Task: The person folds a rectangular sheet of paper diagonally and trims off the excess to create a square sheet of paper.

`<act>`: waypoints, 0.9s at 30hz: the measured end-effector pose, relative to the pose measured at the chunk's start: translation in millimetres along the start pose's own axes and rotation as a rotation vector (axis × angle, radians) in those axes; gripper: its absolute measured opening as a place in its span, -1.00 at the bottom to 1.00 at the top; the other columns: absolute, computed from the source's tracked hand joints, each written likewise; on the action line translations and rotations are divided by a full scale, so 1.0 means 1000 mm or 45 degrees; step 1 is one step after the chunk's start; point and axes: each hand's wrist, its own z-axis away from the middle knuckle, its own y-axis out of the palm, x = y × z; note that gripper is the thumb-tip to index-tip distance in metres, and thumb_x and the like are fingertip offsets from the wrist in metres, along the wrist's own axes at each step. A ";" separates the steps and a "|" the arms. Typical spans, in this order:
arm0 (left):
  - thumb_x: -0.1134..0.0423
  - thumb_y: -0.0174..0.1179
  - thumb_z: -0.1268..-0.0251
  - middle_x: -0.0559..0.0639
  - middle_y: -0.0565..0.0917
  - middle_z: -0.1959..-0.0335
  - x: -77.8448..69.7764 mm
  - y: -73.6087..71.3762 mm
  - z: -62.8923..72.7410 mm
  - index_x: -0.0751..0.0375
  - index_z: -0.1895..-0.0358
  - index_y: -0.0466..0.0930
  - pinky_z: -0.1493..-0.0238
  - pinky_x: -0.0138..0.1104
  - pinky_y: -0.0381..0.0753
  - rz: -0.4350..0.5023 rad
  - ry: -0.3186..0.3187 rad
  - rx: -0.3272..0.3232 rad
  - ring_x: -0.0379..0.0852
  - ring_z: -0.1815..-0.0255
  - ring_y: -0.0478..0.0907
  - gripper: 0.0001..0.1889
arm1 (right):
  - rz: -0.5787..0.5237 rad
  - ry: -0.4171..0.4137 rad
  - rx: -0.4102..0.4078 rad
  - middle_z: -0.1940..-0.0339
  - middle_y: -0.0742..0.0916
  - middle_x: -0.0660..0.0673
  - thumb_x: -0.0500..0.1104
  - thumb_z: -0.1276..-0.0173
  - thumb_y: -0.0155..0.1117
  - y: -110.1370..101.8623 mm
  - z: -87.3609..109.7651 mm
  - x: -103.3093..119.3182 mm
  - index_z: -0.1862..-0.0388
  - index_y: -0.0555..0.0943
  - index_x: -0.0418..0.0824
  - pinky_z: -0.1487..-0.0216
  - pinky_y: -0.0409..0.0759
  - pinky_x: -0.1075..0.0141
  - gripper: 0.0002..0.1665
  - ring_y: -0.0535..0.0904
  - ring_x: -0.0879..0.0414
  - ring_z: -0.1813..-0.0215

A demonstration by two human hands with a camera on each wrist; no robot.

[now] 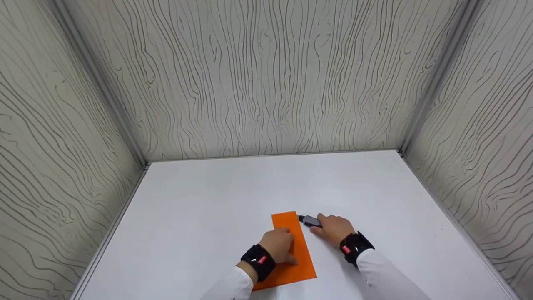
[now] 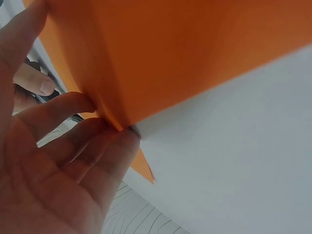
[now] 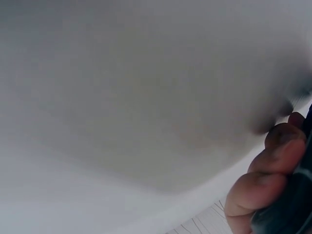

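Note:
A sheet of orange paper (image 1: pixel 300 250) lies on the white table, its narrow end pointing away from me. My left hand (image 1: pixel 278 245) presses down on it with the fingers and thumb spread. In the left wrist view the left fingertips (image 2: pixel 127 139) touch the orange sheet (image 2: pixel 185 44) along what looks like a crease. Just right of the sheet's far corner, my right hand (image 1: pixel 335 228) grips a grey and black utility knife (image 1: pixel 310 221), its tip close to the paper's edge. Curled fingers (image 3: pixel 263 190) wrap the dark handle (image 3: pixel 287 204) in the right wrist view.
The white tabletop (image 1: pixel 200 200) spreads out around both hands. Panels with a wood-line pattern (image 1: pixel 266 83) stand at the back and on both sides, joined by grey metal posts (image 1: pixel 433 83).

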 end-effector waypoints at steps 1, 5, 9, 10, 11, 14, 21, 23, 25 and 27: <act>-0.29 0.63 -0.10 -0.02 0.77 -0.07 0.000 0.000 0.000 0.12 0.04 0.84 -0.22 -0.25 0.74 0.005 -0.002 0.000 -0.10 0.15 0.63 -0.42 | -0.005 -0.006 -0.005 0.52 0.62 -0.12 0.15 -0.50 0.45 0.000 0.000 0.000 0.16 0.59 -0.21 0.31 0.66 0.00 -0.55 0.55 -0.02 0.46; -0.27 0.63 -0.12 -0.04 0.75 0.04 0.000 -0.004 0.002 0.12 0.09 0.82 -0.16 -0.28 0.73 0.030 -0.012 0.011 -0.11 0.25 0.54 -0.45 | -0.001 -0.017 -0.001 0.51 0.63 -0.13 0.14 -0.51 0.44 -0.002 -0.001 0.002 0.13 0.60 -0.23 0.28 0.69 -0.02 -0.56 0.56 -0.03 0.44; -0.26 0.62 -0.14 -0.04 0.73 0.07 -0.001 -0.005 0.002 0.12 0.10 0.81 -0.16 -0.27 0.72 0.057 -0.016 0.032 -0.10 0.25 0.50 -0.47 | 0.023 -0.011 0.005 0.51 0.63 -0.13 0.15 -0.52 0.44 -0.002 -0.001 0.001 0.09 0.61 -0.23 0.25 0.72 -0.03 -0.54 0.56 -0.03 0.44; -0.26 0.62 -0.14 -0.03 0.73 0.05 -0.001 -0.006 0.002 0.12 0.10 0.81 -0.17 -0.27 0.71 0.060 -0.016 0.036 -0.10 0.25 0.50 -0.47 | 0.023 -0.010 0.005 0.51 0.63 -0.14 0.15 -0.51 0.44 -0.002 -0.002 0.001 0.09 0.61 -0.23 0.26 0.72 -0.03 -0.54 0.56 -0.04 0.44; -0.26 0.62 -0.14 -0.03 0.73 0.05 -0.001 -0.006 0.002 0.11 0.11 0.81 -0.17 -0.27 0.71 0.060 -0.015 0.040 -0.10 0.24 0.51 -0.47 | 0.026 -0.009 0.001 0.50 0.64 -0.14 0.16 -0.51 0.44 -0.001 -0.002 0.000 0.09 0.62 -0.23 0.26 0.72 -0.03 -0.54 0.57 -0.04 0.44; -0.27 0.62 -0.14 -0.02 0.74 0.00 -0.002 -0.007 0.003 0.11 0.11 0.81 -0.19 -0.26 0.71 0.061 -0.016 0.044 -0.09 0.21 0.53 -0.47 | 0.027 -0.013 -0.009 0.51 0.65 -0.14 0.15 -0.51 0.44 0.000 -0.004 -0.001 0.09 0.62 -0.23 0.27 0.72 -0.03 -0.54 0.58 -0.04 0.44; -0.26 0.62 -0.14 0.00 0.77 -0.10 -0.002 -0.007 0.003 0.13 0.02 0.82 -0.26 -0.22 0.72 0.071 -0.019 0.046 -0.06 0.12 0.62 -0.43 | 0.029 -0.012 -0.013 0.51 0.66 -0.15 0.15 -0.51 0.44 0.000 -0.005 -0.001 0.10 0.62 -0.24 0.26 0.73 -0.04 -0.54 0.59 -0.05 0.45; -0.27 0.62 -0.14 0.01 0.78 -0.14 -0.002 -0.006 0.003 0.13 0.04 0.83 -0.27 -0.21 0.72 0.062 -0.013 0.039 -0.05 0.08 0.66 -0.44 | 0.014 -0.010 -0.016 0.50 0.68 -0.16 0.15 -0.52 0.43 -0.001 -0.005 0.000 0.09 0.63 -0.24 0.24 0.74 -0.04 -0.54 0.60 -0.05 0.44; -0.27 0.62 -0.13 0.03 0.78 -0.19 -0.002 -0.005 0.002 0.14 0.04 0.83 -0.30 -0.20 0.72 0.042 -0.003 0.025 -0.04 0.00 0.70 -0.43 | 0.002 -0.017 -0.023 0.49 0.68 -0.16 0.15 -0.53 0.43 -0.001 -0.005 0.000 0.12 0.61 -0.24 0.25 0.73 -0.04 -0.54 0.61 -0.05 0.44; -0.27 0.62 -0.13 0.04 0.77 -0.22 -0.002 -0.004 0.002 0.15 0.05 0.84 -0.30 -0.19 0.72 0.027 0.003 0.022 -0.02 -0.06 0.72 -0.42 | -0.004 -0.019 -0.022 0.50 0.67 -0.15 0.14 -0.53 0.43 -0.002 -0.005 0.000 0.14 0.60 -0.24 0.27 0.72 -0.02 -0.55 0.60 -0.04 0.44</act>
